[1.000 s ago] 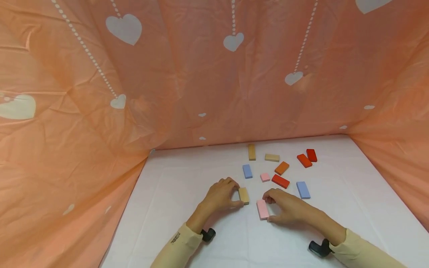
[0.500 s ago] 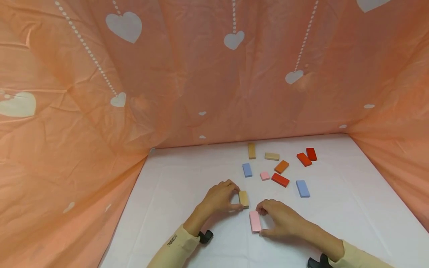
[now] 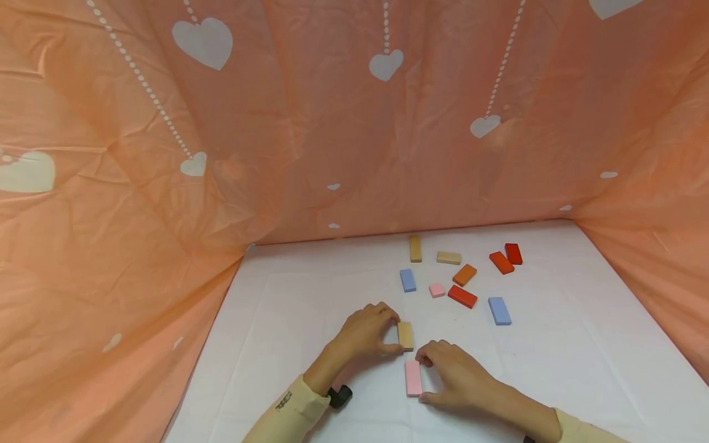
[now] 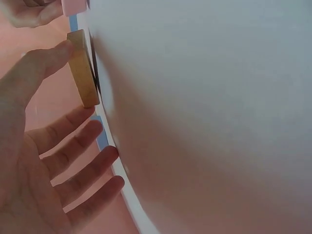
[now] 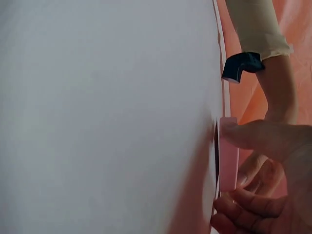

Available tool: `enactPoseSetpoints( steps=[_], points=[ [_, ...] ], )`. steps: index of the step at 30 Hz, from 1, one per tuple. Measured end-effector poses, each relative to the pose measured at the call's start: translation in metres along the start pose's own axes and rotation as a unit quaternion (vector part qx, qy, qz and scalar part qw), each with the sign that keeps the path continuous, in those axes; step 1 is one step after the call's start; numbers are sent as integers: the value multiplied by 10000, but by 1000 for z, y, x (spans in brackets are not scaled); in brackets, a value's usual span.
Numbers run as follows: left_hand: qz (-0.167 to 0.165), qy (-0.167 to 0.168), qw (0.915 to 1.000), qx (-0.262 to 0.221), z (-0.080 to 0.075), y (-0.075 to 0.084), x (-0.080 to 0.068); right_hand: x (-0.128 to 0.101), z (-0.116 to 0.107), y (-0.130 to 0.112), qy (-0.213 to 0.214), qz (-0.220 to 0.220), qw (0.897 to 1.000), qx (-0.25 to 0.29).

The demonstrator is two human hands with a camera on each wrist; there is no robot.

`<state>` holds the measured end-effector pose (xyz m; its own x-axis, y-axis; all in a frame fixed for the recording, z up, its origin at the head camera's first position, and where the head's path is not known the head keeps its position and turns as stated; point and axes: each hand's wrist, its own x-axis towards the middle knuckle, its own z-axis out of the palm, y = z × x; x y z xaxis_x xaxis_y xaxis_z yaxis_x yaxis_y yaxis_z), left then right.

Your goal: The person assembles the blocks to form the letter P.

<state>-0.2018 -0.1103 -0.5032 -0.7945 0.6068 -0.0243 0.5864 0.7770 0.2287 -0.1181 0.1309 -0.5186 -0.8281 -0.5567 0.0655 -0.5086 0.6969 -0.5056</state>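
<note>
Pink block [image 3: 412, 377] edge-on [image 5: 228, 155] at wrist

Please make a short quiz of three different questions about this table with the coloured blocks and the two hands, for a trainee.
1. True or false: the left hand holds a blue block.
2. Multiple choice: the block in the right hand is A) red, B) pink, C) orange.
3. Fill in: in the head view, the pink block lies ____ the person than the tan block.

Key
1. False: the left hand pinches the tan block between thumb and fingers; both blue blocks lie untouched farther back on the white table.
2. B: the right hand grips the pink block at its two ends.
3. Nearer to.
</note>
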Motion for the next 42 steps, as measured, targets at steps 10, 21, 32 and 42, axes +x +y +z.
enactPoseSetpoints(
  steps=[10, 21, 32, 42],
  points=[
    [-42, -49, 10000, -4, 0, 1, -3, 1, 5, -4, 51, 108, 9999, -84],
    [-1, -69, 10000, 13, 1, 4, -1, 2, 4, -3, 118, 271, 9994, -185],
    [-24, -149, 9998, -91, 0, 7, -5, 3, 4, -2, 124, 216, 9994, -253],
    [39, -94, 9999, -76, 1, 7, -6, 4, 5, -1, 78, 170, 9994, -306]
  ],
)
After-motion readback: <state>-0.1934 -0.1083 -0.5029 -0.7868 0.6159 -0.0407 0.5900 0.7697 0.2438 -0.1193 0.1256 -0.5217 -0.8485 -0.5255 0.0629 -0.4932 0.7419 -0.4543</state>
